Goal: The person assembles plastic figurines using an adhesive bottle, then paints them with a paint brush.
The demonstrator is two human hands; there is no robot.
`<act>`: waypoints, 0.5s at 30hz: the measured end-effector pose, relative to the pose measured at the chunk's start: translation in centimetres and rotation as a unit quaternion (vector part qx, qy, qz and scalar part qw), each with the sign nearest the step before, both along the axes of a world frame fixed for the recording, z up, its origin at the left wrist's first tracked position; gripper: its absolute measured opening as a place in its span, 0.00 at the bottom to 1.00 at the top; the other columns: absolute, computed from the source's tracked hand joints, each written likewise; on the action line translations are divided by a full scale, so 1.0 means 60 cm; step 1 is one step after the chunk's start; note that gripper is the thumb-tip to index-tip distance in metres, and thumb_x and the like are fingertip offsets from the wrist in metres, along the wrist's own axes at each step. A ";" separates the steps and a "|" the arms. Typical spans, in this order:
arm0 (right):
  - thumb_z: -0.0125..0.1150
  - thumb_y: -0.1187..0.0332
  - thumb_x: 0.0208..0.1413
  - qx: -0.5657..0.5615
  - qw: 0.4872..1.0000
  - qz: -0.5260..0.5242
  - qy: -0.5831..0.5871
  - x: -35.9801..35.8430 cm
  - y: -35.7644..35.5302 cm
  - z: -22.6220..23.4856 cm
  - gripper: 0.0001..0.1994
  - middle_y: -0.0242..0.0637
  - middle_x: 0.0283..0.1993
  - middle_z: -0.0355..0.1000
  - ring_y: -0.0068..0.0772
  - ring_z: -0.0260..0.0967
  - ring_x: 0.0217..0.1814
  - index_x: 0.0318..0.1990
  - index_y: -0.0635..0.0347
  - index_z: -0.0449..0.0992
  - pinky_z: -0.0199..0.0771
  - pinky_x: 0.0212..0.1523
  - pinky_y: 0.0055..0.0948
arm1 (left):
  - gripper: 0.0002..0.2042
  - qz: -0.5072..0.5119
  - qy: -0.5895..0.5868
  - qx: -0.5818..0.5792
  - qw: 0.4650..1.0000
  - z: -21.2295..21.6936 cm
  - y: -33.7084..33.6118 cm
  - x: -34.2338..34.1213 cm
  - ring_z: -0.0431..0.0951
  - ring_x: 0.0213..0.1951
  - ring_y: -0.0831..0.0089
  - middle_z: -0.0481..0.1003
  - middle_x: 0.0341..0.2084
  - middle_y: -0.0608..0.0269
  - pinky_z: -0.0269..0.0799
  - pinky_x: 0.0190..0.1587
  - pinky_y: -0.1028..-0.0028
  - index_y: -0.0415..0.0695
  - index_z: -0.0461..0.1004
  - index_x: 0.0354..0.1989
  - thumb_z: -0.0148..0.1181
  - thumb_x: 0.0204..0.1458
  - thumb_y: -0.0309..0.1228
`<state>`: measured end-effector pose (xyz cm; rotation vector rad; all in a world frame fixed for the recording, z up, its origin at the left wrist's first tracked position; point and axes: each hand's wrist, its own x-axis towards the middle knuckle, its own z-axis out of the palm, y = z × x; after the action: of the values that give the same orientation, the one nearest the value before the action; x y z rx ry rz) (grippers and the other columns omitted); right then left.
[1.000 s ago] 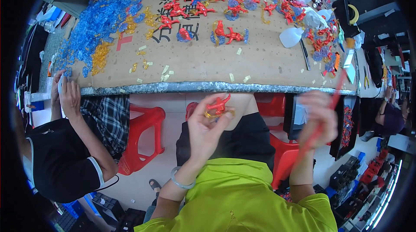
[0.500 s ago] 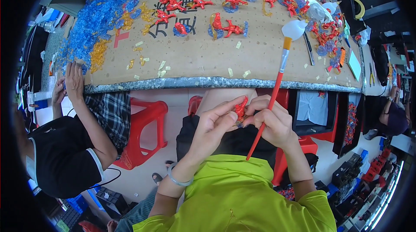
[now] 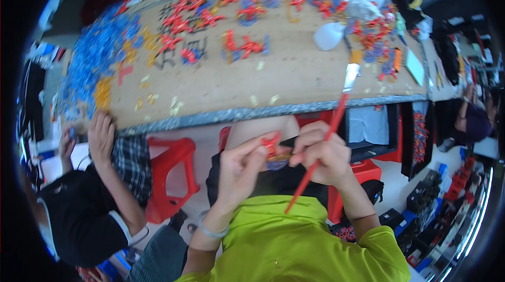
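Left hand (image 3: pixel 239 169) pinches a small red part (image 3: pixel 271 143) at its fingertips, held up in front of the chest, below the table's near edge and off the surface. Right hand (image 3: pixel 322 151) sits just right of the part, fist closed around a red brush (image 3: pixel 321 148). Brush shaft runs diagonally: lower end down over the green shirt (image 3: pixel 294 245), white bristle tip (image 3: pixel 351 74) up over the table's near edge, right of centre. Right fingertips touch or nearly touch the part; can't tell which. Something bluish hangs under the part between the two hands, too blurred to identify.

Table (image 3: pixel 226 84) is a brown board with a metal near edge. Blue parts (image 3: pixel 97 56) heaped at the left end, yellow ones (image 3: pixel 102 92) beside them nearer the edge. Red parts (image 3: pixel 244 48) scattered across the middle and far side, more mixed with clutter at the far right corner. White lump (image 3: pixel 329 36) lies right of centre.

Another person sits at the left, one hand (image 3: pixel 101 134) resting on the near edge by the left corner. Red stool (image 3: pixel 171 177) stands under the table between the two people.
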<state>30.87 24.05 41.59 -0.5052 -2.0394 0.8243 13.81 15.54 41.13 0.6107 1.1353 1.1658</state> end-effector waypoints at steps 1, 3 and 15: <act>0.70 0.78 0.40 0.040 0.997 -0.062 0.035 0.024 0.010 0.004 0.15 0.36 0.26 0.70 0.40 0.69 0.29 0.22 0.58 0.64 0.70 0.32 0.33 | 0.17 0.035 -0.018 0.032 0.999 -0.013 -0.007 -0.004 0.78 0.44 0.63 0.77 0.36 0.52 0.74 0.48 0.73 0.28 0.66 0.54 0.45 0.62 0.28; 0.67 0.71 0.49 0.091 0.969 -0.205 0.105 0.083 0.056 0.038 0.13 0.36 0.29 0.69 0.31 0.66 0.31 0.28 0.57 0.64 0.67 0.33 0.28 | 0.19 0.082 -0.030 0.028 0.996 -0.014 -0.007 -0.015 0.78 0.44 0.57 0.76 0.34 0.53 0.77 0.44 0.66 0.26 0.65 0.54 0.46 0.61 0.29; 0.44 0.79 0.55 0.123 0.793 -0.217 -0.555 0.384 0.441 0.066 0.22 0.50 0.50 0.68 0.53 0.64 0.54 0.58 0.49 0.66 0.65 0.53 0.42 | 0.16 0.113 -0.071 0.011 0.991 -0.013 0.020 -0.003 0.77 0.46 0.67 0.76 0.42 0.49 0.69 0.53 0.70 0.31 0.68 0.54 0.51 0.56 0.21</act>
<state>53.91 50.53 45.55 -1.4884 -2.8031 -0.1377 13.61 16.77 40.38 0.4156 1.0903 1.3953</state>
